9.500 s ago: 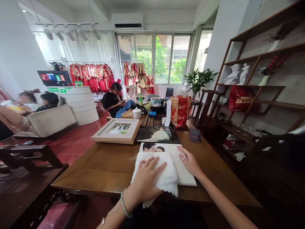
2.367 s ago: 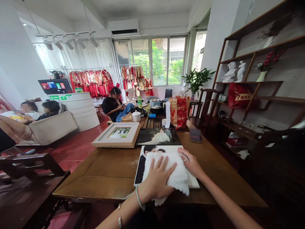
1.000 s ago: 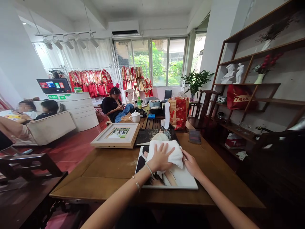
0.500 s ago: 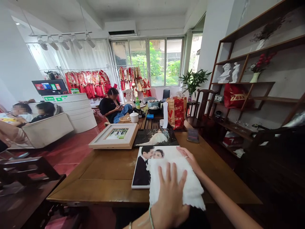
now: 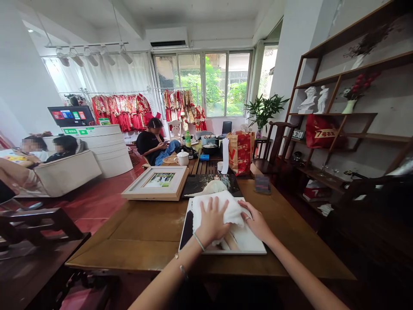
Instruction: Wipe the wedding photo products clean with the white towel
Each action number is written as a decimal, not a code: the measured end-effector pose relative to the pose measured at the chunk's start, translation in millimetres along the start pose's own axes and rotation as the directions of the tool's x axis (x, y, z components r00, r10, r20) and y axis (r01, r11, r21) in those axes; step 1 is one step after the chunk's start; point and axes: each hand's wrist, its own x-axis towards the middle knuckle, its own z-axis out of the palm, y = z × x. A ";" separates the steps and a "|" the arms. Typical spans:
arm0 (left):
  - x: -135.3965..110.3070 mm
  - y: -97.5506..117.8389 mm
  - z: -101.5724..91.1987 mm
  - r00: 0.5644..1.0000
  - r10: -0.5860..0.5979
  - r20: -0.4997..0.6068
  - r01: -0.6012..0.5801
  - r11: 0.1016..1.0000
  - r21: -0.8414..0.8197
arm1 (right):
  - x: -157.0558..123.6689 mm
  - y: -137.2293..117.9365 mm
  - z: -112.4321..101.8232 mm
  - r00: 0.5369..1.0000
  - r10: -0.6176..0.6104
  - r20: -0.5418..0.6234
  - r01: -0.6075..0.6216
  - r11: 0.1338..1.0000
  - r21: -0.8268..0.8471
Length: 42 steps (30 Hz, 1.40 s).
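A photo panel point(image 5: 254, 243) with a couple's portrait lies flat on the wooden table point(image 5: 148, 232) in front of me. My left hand point(image 5: 213, 220) presses a white cloth point(image 5: 234, 211) flat against its upper middle, fingers spread wide. Beside it, my right hand point(image 5: 254, 219) rests on the panel's right part, fingers stretched out, their tips by the cloth's edge. Most of the portrait is hidden beneath cloth and hands. Just beyond lies a dark photo panel point(image 5: 234, 184) showing a white gown.
Left of the panels sits a pale framed picture point(image 5: 132, 189). Farther back stand a white lidded mug point(image 5: 182, 158), a red and brown paper bag point(image 5: 240, 153) and a small dark plaque point(image 5: 262, 185). A person point(image 5: 155, 144) sits beyond the table; a wooden chair point(image 5: 38, 241) is at left.
My left hand has pushed the cloth away from me and slightly left, up the panel. The portrait's lower part is uncovered, while the faces are now covered. My right hand has come slightly nearer.
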 end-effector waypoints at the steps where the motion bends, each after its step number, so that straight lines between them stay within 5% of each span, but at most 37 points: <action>1: 0.7 -6.1 -1.4 1.000 -0.023 0.008 0.023 1.000 0.006 | -0.2 -0.7 -0.5 1.000 0.006 -0.003 -0.006 1.000 -0.027; 7: -32.0 -20.5 -21.1 0.994 -0.076 0.077 0.075 0.997 0.014 | 0.7 -0.6 -3.9 1.000 0.010 0.021 -0.008 0.996 -0.093; 12: -87.1 -12.4 -42.6 0.961 0.026 0.275 -0.012 0.999 -0.051 | 0.6 1.0 -2.6 0.998 -0.040 0.048 0.044 0.993 -0.106; 15: -102.9 -15.6 -49.6 0.950 0.105 0.295 -0.077 0.991 -0.107 | 0.3 2.2 -0.4 0.998 -0.042 0.050 0.048 0.992 -0.114; 28: -16.1 -70.8 -25.9 0.989 0.148 0.010 -0.148 0.988 -0.038 | 0.2 5.9 -1.5 0.990 -0.079 0.116 0.088 0.993 -0.075; 32: -25.9 -66.8 -20.5 0.989 0.149 -0.011 -0.149 0.989 -0.023 | 0.0 3.5 -1.8 0.990 -0.080 0.118 0.087 0.995 -0.049; 42: -95.0 -25.8 -33.1 0.979 0.176 0.104 -0.169 0.983 -0.074 | 2.0 1.0 -4.3 0.989 -0.050 0.140 0.056 0.997 -0.046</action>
